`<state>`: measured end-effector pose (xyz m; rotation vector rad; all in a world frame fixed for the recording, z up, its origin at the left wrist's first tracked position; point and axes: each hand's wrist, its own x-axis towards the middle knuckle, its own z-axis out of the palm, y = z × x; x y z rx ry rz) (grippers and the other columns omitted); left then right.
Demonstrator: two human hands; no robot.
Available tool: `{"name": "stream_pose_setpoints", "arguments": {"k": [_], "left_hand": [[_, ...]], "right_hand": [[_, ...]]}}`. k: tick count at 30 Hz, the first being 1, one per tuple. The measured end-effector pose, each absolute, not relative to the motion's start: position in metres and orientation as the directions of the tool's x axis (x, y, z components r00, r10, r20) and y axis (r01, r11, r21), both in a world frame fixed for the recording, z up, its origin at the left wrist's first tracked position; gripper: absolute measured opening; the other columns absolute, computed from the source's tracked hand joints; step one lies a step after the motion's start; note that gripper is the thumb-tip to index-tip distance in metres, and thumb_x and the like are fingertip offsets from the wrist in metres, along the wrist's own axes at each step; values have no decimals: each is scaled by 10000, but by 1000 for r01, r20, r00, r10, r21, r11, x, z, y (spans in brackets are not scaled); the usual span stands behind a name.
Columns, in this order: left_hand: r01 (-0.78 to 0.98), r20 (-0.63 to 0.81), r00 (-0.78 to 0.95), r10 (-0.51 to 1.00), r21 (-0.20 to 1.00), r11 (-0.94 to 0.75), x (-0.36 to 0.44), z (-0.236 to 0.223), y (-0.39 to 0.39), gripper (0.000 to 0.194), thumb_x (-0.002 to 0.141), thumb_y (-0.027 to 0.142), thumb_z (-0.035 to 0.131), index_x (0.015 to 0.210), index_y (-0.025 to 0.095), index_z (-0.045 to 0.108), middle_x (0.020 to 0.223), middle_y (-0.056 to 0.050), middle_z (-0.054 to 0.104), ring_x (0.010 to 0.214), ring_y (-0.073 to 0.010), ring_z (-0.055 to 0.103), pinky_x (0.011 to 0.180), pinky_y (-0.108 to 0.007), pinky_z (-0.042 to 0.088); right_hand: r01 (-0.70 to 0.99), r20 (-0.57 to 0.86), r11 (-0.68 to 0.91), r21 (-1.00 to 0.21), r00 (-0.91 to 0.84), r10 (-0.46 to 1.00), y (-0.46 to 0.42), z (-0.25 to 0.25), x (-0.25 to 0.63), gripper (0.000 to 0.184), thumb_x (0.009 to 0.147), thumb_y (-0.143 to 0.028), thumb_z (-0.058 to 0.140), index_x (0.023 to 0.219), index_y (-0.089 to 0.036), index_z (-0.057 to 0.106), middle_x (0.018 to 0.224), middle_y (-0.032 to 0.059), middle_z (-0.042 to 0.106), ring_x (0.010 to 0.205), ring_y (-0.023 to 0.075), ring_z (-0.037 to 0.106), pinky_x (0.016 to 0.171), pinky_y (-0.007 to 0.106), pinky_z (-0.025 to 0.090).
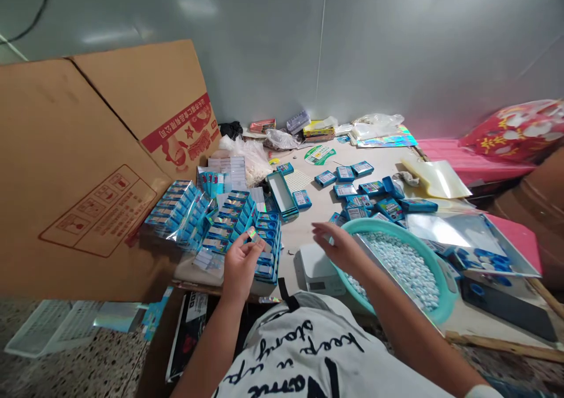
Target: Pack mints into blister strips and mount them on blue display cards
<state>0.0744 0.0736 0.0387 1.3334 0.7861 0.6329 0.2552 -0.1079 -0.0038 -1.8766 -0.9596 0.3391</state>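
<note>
My left hand (241, 264) is closed, thumb and fingertips pinching a small shiny piece (252, 234), perhaps a card or sticker. It hovers over rows of small blue boxes (265, 233) packed in trays. My right hand (337, 242) holds nothing; its fingers are stretched out and slightly curled. Below it are a white digital scale (318, 268) and the rim of a turquoise basin (448, 305) full of pale blue-white candies (403, 263). A long flat clear or metallic strip (392, 280) lies across the basin, partly hidden by my right forearm.
A big cardboard carton (88, 169) stands on the left. Loose blue boxes (359, 201) lie behind the basin, and an open blue tray (281, 193) sits mid-table. At right are a white tray (506, 239) and a dark phone-like slab (511, 310). A grey wall (273, 45) closes the back.
</note>
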Motion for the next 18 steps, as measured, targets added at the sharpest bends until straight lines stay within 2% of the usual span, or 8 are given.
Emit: {"name": "stream_pose_setpoints", "arguments": {"k": [4,7,9,11,13,16,18], "left_hand": [[72,-146,627,765,989,129,74,38,71,707,730,423,798,1315,106,558,772,-24,734,751,-140,664,742,-238,487],[143,-145,697,702,988,62,70,41,70,791,770,409,768,1441,140,446,725,14,691,693,-123,626,671,-220,466],[171,-136,757,639,985,7,67,44,70,874,791,382,756,1523,184,321,715,39,655,681,-116,602,653,-218,456],[206,-147,803,577,978,-38,64,45,69,937,799,358,752,1561,223,225,758,33,657,725,-127,612,695,-236,472],[266,-174,826,536,959,-98,62,45,70,957,802,349,751,1572,247,191,809,14,680,787,-146,633,764,-267,488],[317,-200,834,514,937,-149,61,40,72,944,801,349,752,1569,252,211,822,8,691,833,-160,647,828,-300,491],[317,-229,835,500,944,-96,63,33,75,932,782,344,767,1554,227,256,841,3,690,852,-164,648,842,-306,493]], "right_hand": [[132,69,-4,-991,543,837,-68,18,226,461,928,-494,562,1288,-207,566,1080,86,674,996,218,632,849,355,508],[-126,8,78,-989,480,877,-46,28,220,510,879,-536,619,1253,-190,589,1065,78,676,980,207,633,910,366,490],[-237,-45,59,-970,412,910,-34,31,220,524,825,-533,692,1213,-189,621,1047,67,687,963,200,638,897,350,489],[-310,-118,-1,-951,361,925,-25,31,220,530,751,-497,777,1167,-191,655,1004,51,701,921,192,643,844,328,493],[-357,-171,-42,-933,338,925,-20,27,218,530,677,-458,836,1107,-185,689,906,35,710,822,180,641,762,315,489],[-387,-199,-35,-921,393,898,-17,18,214,449,597,-437,872,926,-159,744,757,27,703,691,167,615,682,311,467],[-391,-210,-10,-920,472,856,-17,12,213,391,556,-424,885,810,-160,751,721,26,700,671,165,603,676,310,458]]}}
